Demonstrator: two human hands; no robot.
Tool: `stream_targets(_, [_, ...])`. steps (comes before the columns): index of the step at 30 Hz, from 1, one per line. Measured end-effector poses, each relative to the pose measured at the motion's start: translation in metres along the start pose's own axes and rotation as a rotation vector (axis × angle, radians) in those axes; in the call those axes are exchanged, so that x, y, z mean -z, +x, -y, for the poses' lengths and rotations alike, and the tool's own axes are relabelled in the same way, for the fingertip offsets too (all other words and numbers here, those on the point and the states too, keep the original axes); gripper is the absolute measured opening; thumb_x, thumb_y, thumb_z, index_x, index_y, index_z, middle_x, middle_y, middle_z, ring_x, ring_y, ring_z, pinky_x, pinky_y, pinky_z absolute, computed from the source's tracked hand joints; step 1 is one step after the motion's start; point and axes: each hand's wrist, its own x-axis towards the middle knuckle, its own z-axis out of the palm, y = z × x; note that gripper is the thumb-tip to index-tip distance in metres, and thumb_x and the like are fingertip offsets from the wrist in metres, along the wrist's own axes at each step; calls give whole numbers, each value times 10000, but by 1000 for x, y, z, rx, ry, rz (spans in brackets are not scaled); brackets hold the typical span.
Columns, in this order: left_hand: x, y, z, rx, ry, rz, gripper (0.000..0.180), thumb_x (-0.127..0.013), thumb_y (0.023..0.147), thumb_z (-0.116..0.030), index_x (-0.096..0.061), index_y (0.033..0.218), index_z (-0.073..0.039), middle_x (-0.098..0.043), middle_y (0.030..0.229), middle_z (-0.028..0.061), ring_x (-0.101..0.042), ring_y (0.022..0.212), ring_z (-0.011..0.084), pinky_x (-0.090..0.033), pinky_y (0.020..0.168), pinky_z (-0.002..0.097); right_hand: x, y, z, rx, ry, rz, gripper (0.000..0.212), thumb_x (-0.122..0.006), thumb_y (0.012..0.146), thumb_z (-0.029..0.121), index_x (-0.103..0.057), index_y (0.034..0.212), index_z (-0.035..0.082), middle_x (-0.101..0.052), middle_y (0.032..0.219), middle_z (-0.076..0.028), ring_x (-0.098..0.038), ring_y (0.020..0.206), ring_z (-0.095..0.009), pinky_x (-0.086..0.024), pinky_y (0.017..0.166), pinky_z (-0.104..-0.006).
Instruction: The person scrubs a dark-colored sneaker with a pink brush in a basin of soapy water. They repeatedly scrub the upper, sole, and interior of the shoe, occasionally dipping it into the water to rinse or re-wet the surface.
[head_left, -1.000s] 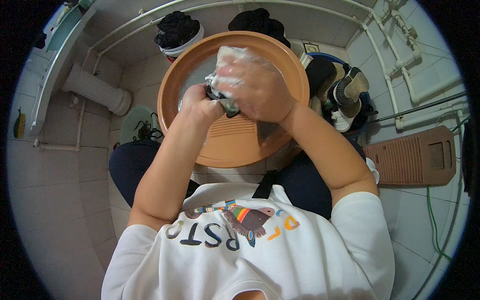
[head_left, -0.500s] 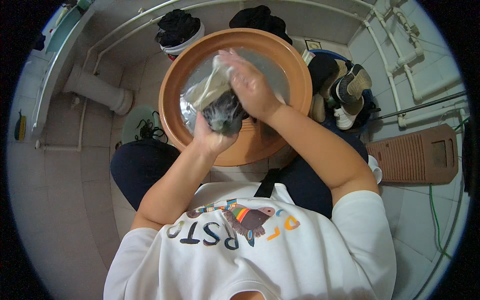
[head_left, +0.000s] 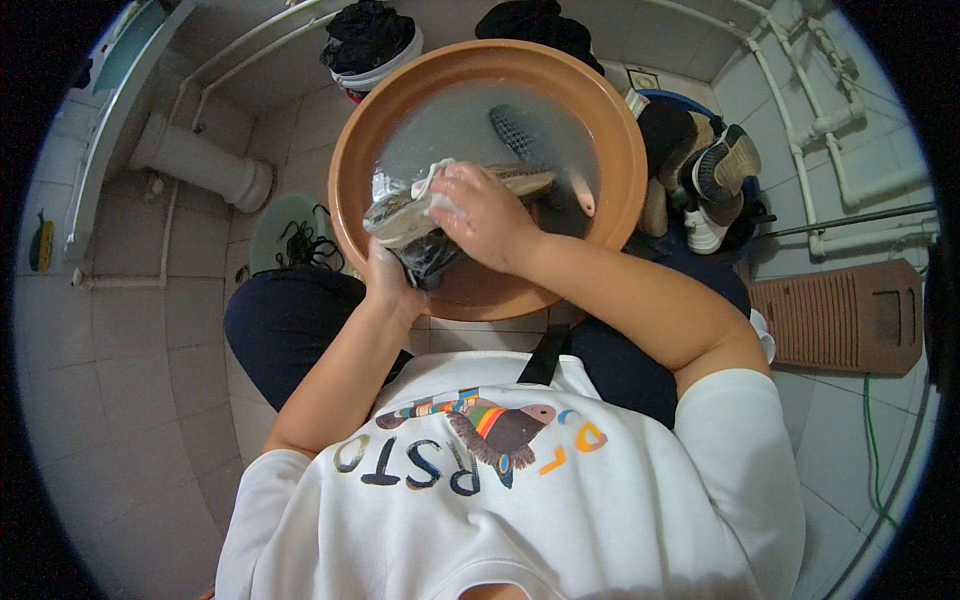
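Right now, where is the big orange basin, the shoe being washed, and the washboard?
basin (head_left: 610, 120): head view, right rim.
shoe (head_left: 400, 218): head view, its grey side.
washboard (head_left: 830, 318): head view, ribbed middle.

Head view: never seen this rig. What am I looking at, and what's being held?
There is no machine here. A camera worn on a person's head looks straight down, and its fisheye lens bends the straight tile lines and pipes near the rim. The person sits on a tiled floor over an orange basin of cloudy water. The left hand props a dark shoe from below at the basin's near edge, and the right hand presses on it from above with something white; I cannot tell what. A shoe sole lies in the water. More shoes sit in a blue tub to the right, beside a brown washboard.
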Motion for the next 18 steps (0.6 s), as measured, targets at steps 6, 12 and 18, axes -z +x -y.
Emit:
stream_targets(6, [8, -21, -3, -36, 136, -49, 686, -186, 880, -642, -445, 1253, -129, -493, 1236, 96, -458, 1164, 280, -404, 956, 424, -4, -7, 4, 84, -10, -43, 241, -603, 789, 184, -548, 991, 64, -519, 1005, -167, -501, 977, -351, -399, 869, -425])
stream_targets(12, [29, -9, -9, -505, 756, -12, 611, -681, 780, -241, -405, 1267, 5, -481, 1214, 175, -449, 1140, 233, -370, 952, 334, -18, -16, -13, 99, -61, 23, 195, -572, 807, 209, -561, 926, 55, -530, 976, -159, -505, 948, -344, -400, 857, -425])
stream_targets(18, [21, 5, -35, -352, 1320, 110, 791, -800, 610, -312, -446, 1233, 24, -550, 1118, 214, -557, 1022, 278, -428, 895, 337, -27, -14, -11, 64, -19, -13, 178, -549, 816, 203, -574, 915, 58, -533, 975, -153, -507, 933, -343, -400, 847, -425])
